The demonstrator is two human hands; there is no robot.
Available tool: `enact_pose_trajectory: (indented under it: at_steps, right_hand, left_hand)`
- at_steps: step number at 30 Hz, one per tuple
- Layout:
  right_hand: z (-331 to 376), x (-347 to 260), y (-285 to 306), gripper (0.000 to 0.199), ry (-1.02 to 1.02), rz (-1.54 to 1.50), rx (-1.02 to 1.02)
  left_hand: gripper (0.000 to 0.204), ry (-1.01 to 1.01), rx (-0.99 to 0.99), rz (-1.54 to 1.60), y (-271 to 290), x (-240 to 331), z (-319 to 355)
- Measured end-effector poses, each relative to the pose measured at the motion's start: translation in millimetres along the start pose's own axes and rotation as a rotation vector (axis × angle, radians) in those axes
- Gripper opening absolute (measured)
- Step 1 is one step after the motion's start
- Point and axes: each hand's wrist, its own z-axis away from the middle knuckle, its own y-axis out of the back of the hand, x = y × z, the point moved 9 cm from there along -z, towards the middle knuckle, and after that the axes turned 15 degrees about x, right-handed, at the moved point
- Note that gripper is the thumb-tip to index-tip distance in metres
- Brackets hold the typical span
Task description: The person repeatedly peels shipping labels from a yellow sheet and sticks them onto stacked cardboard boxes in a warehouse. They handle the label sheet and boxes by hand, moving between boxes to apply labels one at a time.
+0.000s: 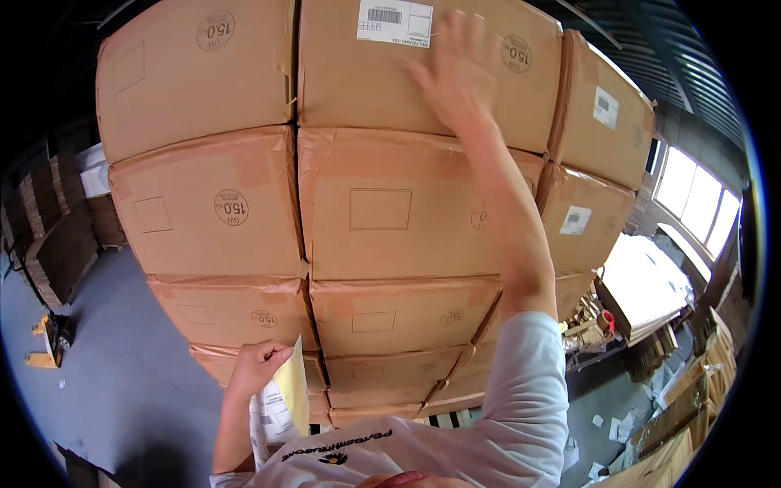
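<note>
- The right hand is up high, flat on the top box of the middle stack. Its fingers are spread apart and held straight. They grip nothing.
- One white label sits on that box, just left of the fingertips. One round stamp is just right of the fingers.
- The right arm goes straight up from the shoulder, across the front of the boxes. It wears a short grey sleeve.
- The left hand is down low, with its fingers curled tight around papers.
- I count two papers in that hand: one yellow sheet and one white sheet with print. They hang down below the fingers.
- The left arm is bent and comes up from the bottom edge.
- The boxes are brown cardboard, piled in a big stack. I can see three columns from here.
- The middle column shows about six boxes, one on top of the other. The low ones look squashed.
- The left column shows about four boxes. The right column shows about three, partly hidden by the arm.
- Brown tape runs along the box edges.
- Far left of the left hand, one yellow pallet jack stands on the grey floor.
- Flat cardboard sheets are piled up behind it.
- Far right of the right arm, bright windows show, with more cardboard and scraps below them.
</note>
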Motion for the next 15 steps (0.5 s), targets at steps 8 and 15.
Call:
enact_pose_trajectory:
  at_steps: [8, 15]
  right_hand:
    - [-17.9, 58.0, -1.2, 0.029, -0.263, -0.397, -0.054]
    - [-19.9, 84.0, -38.4, 0.032, -0.045, -0.32, -0.296]
  left_hand:
    - [0.02, 0.005, -0.001, 0.007, -14.6, 33.7, 3.1]
    - [0.022, -0.013, -0.017, 0.022, -24.6, 73.2, -2.5]
